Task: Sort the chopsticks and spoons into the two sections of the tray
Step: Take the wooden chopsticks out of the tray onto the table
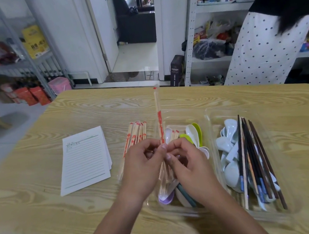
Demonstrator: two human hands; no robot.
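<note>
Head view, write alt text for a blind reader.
Left hand and right hand pinch a wrapped chopstick upright over the clear tray's left section, which holds coloured spoons. The right section holds pale spoons and dark chopsticks; a notepad lies further left.

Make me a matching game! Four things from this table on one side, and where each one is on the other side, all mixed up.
Things:
1. notepad
2. dark chopsticks
3. wrapped chopstick
4. green spoon

Places:
A. pinched upright by the left hand and right hand
B. in the right section, with pale blue spoons
C. flat on the table
D. in the left section, beside a white spoon

Pairs: 1-C, 2-B, 3-A, 4-D
</note>
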